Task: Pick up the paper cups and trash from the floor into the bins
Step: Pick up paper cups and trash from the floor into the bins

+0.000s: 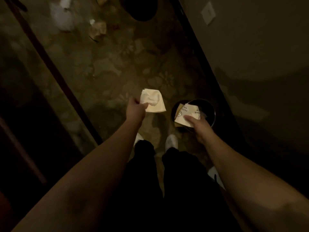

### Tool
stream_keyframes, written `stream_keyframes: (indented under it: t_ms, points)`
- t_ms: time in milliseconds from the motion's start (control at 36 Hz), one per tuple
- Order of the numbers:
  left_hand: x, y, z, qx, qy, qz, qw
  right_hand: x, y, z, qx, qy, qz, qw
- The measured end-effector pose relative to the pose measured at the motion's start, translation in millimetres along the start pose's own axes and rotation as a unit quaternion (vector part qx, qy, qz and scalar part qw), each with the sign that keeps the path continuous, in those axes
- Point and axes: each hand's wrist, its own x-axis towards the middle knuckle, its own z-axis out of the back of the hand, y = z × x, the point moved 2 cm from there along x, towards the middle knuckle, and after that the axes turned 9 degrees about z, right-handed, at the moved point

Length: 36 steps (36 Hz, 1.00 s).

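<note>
Crumpled paper (153, 101) and printed wrapper (187, 115) fill both hands.

crumpled white paper (153, 101): held above floor; printed paper cup (187, 115): flattened, over dark round bin (211, 113)

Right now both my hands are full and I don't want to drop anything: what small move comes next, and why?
Probably let go with the right hand: its printed paper already hangs over the open bin, so it should fall in. The left hand grips a crumpled cup over the carpet, beside the bin, so that needs carrying across afterwards.
</note>
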Motion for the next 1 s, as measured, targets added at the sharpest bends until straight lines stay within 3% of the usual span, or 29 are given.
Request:
stream_keyframes:
  t_ms: [250,389,722,861,1000]
  points:
    - [6,82,-132,0.137,0.032,-0.023,0.990,39,-97,102,0.042,-0.061,-0.066,0.995]
    - [23,114,-198,0.183,0.046,-0.022,0.982,80,-130,147,0.129,-0.057,-0.105,0.985]
    - [78,106,-296,0.244,0.033,-0.103,0.964,147,-142,162,0.220,-0.027,-0.084,0.971]
    - [98,98,-309,0.297,0.059,-0.097,0.948,172,-141,151,0.199,0.006,-0.064,0.978]
    - [105,93,-300,0.293,0.109,-0.062,0.948,199,-147,158,0.077,-0.008,-0.039,0.996]
